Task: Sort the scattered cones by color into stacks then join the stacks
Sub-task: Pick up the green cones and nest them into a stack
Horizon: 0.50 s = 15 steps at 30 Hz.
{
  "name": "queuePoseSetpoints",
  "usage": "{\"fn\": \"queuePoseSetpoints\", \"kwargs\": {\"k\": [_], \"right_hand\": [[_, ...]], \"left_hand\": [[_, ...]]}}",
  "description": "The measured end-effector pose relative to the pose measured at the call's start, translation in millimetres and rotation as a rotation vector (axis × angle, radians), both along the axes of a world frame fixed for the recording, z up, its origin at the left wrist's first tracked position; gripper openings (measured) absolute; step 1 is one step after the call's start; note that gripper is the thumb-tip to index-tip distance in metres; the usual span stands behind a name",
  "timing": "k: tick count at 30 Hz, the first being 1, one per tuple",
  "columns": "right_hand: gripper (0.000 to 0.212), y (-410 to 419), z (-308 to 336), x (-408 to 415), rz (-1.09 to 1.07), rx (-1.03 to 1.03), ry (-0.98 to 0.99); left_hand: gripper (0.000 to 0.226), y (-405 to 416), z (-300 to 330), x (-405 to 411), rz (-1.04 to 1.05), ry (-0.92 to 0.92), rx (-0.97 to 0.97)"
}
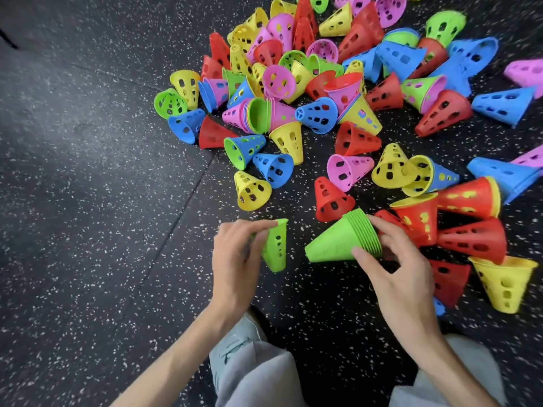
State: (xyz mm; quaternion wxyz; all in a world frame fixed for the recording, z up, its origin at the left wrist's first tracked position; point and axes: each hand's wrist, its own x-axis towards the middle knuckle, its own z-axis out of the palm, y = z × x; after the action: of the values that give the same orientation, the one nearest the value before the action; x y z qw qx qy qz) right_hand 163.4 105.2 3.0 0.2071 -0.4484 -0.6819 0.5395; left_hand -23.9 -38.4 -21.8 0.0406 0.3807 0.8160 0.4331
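Observation:
My left hand holds a single green cone by its wide rim, narrow end pointing down. My right hand grips a stack of several green cones at its wide end, the narrow tip pointing left toward the single cone. A small gap separates the two. Beyond them, a heap of perforated cones in red, yellow, blue, pink and green lies scattered over the floor.
The floor is black speckled rubber, open to the left. Red and yellow cones lie close to my right hand. A green cone nested with blue lies ahead. My knees in grey trousers are at the bottom.

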Motion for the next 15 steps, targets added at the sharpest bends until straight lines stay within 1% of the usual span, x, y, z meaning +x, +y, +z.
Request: {"fn": "queuePoseSetpoints", "kwargs": {"k": [3, 6, 10, 11, 13, 15], "right_hand": [[0.051, 2.9, 0.3, 1.3, -0.037, 0.046, -0.006], [0.051, 1.2, -2.3, 0.7, -0.024, 0.055, -0.012], [0.050, -4.0, -8.9, -1.7, 0.025, 0.058, -0.043], [0.049, -5.2, -10.7, -2.1, 0.036, 0.056, -0.054], [0.049, -6.8, -12.8, -3.8, 0.050, 0.050, -0.066], [0.049, -7.6, -13.9, -7.2, 0.071, 0.040, -0.075]], "left_hand": [[0.018, -4.5, -18.6, 15.7, -0.138, -0.011, -0.058], [0.016, -8.9, -31.6, 26.9, -0.256, -0.018, -0.102], [0.014, -14.0, -38.5, 36.7, -0.260, -0.057, -0.146], [0.019, -14.7, -38.3, 37.1, -0.252, -0.104, -0.149], [0.037, -16.4, -37.7, 36.1, -0.266, -0.187, -0.146], [0.056, -16.7, -36.1, 35.4, -0.289, -0.218, -0.150]]}}
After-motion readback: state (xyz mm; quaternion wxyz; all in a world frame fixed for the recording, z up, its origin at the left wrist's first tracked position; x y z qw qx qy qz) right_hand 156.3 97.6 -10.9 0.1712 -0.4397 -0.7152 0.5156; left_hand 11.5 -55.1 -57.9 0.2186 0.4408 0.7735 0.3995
